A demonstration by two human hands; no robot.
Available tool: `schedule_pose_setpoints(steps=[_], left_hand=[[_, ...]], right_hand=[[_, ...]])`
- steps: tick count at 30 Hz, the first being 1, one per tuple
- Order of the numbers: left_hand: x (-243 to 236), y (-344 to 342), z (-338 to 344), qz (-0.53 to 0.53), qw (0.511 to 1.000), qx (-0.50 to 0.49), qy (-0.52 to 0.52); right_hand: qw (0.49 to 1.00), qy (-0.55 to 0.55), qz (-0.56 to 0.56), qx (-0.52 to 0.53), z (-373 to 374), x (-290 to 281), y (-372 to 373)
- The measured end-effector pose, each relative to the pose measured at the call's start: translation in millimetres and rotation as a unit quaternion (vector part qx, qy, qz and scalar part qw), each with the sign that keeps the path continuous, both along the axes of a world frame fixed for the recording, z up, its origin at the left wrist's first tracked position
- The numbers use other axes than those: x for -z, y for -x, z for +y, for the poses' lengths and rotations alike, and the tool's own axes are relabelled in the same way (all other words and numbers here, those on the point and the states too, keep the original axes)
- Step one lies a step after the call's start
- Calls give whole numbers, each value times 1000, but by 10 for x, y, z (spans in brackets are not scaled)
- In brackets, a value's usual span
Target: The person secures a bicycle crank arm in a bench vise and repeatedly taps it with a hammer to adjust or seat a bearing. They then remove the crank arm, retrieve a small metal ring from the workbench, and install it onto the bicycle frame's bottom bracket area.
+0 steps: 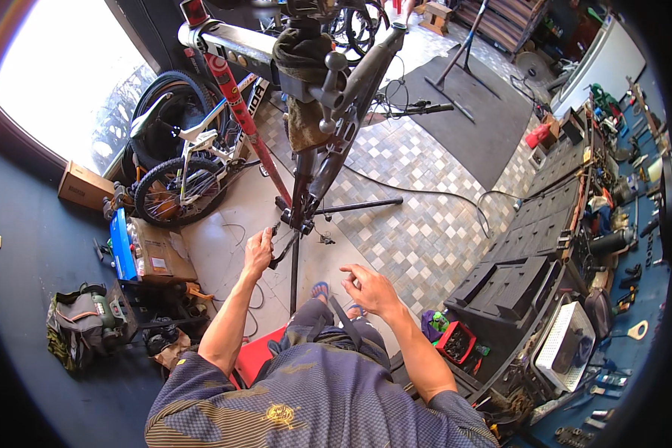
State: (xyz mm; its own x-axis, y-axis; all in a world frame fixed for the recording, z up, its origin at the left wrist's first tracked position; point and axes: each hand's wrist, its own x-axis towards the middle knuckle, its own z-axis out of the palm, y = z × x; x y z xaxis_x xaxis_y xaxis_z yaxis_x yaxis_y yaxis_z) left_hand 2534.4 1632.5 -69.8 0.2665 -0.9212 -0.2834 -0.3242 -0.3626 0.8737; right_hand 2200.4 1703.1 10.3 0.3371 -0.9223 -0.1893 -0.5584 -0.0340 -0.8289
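In front of me a dark bicycle frame (356, 101) is held up in a repair stand, its clamp (331, 89) wrapped with dark cloth (303, 60). Low on the frame is the bottom bracket area (297, 219), with a black crank arm (282, 252) hanging beside it. My left hand (258, 254) is at the left of this area, fingers closed round something small and dark that I cannot make out. To the right, apart from the frame, my right hand (371, 291) hovers with its fingers loosely bent and apart, nothing visible in it.
A red stand post (239, 112) rises left of the frame, and a stand leg (362, 207) reaches right. Bicycles (183, 179) lean by the window. A black hose (425, 193) crosses the tiled floor. Dark tool cabinets (526, 239) and a wall of tools line my right.
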Motion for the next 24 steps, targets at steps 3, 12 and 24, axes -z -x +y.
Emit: schedule_pose_setpoints(steps=[3,12,24], left_hand=[[70,-51,-165,15,1000,-8,7],[329,-73,-522,-24,997,64,21],[-47,61,-644,61,993,102,9]], right_hand=[[999,-7,-44,-9,-257,31,-126],[958,-147,-188,160,-752,620,-1143],[851,-182,-349,347,-932,863,-1876]])
